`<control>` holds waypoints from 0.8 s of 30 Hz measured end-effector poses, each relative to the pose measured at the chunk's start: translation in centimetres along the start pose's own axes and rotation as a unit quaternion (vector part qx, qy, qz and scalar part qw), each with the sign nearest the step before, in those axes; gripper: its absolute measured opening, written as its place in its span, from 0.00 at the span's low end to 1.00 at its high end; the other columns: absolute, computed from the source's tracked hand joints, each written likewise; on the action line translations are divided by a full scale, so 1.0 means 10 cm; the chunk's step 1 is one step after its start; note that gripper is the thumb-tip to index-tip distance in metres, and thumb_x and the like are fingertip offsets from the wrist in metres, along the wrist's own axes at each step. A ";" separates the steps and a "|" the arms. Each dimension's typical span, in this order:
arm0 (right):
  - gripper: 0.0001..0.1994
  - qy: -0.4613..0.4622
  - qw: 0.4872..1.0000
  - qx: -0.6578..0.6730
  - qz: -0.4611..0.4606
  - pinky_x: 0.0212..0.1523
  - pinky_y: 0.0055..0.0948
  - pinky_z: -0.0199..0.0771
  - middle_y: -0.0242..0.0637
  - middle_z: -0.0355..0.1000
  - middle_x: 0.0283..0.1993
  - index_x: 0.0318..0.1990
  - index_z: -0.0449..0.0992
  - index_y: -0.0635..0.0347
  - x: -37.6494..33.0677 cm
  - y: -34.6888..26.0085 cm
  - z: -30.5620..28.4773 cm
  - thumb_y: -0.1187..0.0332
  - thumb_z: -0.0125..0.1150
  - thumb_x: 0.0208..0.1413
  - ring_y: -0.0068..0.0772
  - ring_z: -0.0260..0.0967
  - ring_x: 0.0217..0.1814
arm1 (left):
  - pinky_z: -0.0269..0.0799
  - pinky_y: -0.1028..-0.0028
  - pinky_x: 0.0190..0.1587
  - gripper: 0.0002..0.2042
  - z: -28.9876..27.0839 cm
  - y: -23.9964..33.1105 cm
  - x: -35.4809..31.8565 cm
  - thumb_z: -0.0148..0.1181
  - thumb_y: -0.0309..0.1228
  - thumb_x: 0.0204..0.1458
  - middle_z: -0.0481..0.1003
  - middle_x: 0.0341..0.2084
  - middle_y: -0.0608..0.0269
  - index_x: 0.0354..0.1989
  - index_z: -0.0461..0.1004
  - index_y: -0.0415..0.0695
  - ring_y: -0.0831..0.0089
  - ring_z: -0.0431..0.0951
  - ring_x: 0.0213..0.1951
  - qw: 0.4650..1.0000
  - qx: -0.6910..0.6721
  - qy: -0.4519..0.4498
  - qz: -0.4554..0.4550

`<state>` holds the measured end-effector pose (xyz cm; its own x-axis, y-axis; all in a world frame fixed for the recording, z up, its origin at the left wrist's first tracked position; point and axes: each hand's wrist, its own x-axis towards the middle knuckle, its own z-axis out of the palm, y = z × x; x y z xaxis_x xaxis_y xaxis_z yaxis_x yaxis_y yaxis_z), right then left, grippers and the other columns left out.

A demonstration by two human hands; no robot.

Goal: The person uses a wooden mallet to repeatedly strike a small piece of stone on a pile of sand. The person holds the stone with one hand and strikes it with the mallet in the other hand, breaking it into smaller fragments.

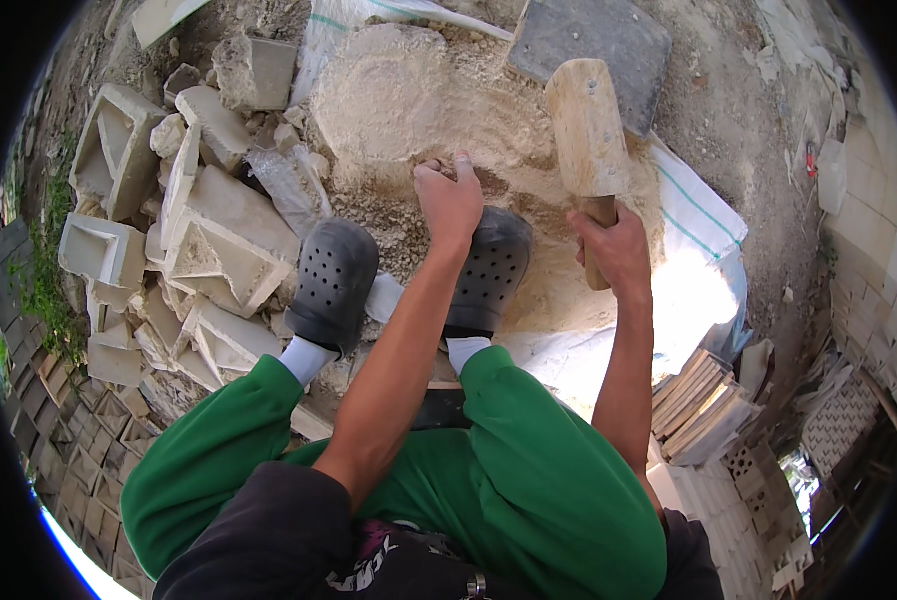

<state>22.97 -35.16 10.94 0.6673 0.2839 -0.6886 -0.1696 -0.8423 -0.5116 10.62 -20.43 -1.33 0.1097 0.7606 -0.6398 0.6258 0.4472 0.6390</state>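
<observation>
My right hand (617,245) is wrapped around the handle of a wooden mallet (589,125). Its broad, pale head is raised over the right part of a heap of crushed beige powder (389,95). Low over the near side of the powder is my left hand (451,200), fingers curled and thumb partly out. Whatever lies within those fingers, if anything, is too small to make out. Beneath the powder spreads a white woven sheet (694,205) with green stripes.
Broken plaster-like mould pieces (234,235) pile up on the left. A dark grey slab (609,40) lies beyond the mallet. My feet, in dark clogs (334,280), stand at the powder's near edge. Thin stacked boards (704,400) are at the lower right.
</observation>
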 end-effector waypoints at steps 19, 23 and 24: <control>0.18 -0.007 1.000 -0.008 0.006 0.26 0.30 0.74 0.39 0.76 0.26 0.39 0.78 0.67 0.01 0.06 -0.03 0.58 0.68 0.51 0.29 0.74 0.21 | 0.82 0.60 0.41 0.12 -0.13 0.20 0.06 0.56 0.37 0.61 0.65 0.39 0.62 0.45 0.69 0.40 0.69 0.70 0.39 0.939 -0.279 -0.052 -0.192; 0.18 -0.009 1.000 0.000 0.015 0.27 0.30 0.74 0.38 0.76 0.26 0.39 0.78 0.66 0.00 0.07 -0.05 0.58 0.68 0.51 0.28 0.75 0.21 | 0.80 0.62 0.40 0.12 -0.09 0.21 -0.01 0.56 0.39 0.60 0.68 0.32 0.67 0.38 0.74 0.42 0.69 0.72 0.34 0.961 -0.229 -0.076 -0.137; 0.18 -0.004 1.000 0.001 0.018 0.26 0.30 0.73 0.38 0.76 0.26 0.40 0.78 0.66 0.00 0.05 -0.05 0.59 0.68 0.52 0.28 0.74 0.22 | 0.79 0.63 0.40 0.12 -0.09 0.24 -0.04 0.56 0.39 0.60 0.69 0.31 0.67 0.36 0.75 0.42 0.69 0.73 0.33 0.967 -0.210 -0.084 -0.117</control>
<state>23.23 -35.79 10.95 0.6543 0.2583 -0.7107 -0.1938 -0.8512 -0.4878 11.37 -19.20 0.90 0.1493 0.5434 -0.8261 0.2843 0.7766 0.5622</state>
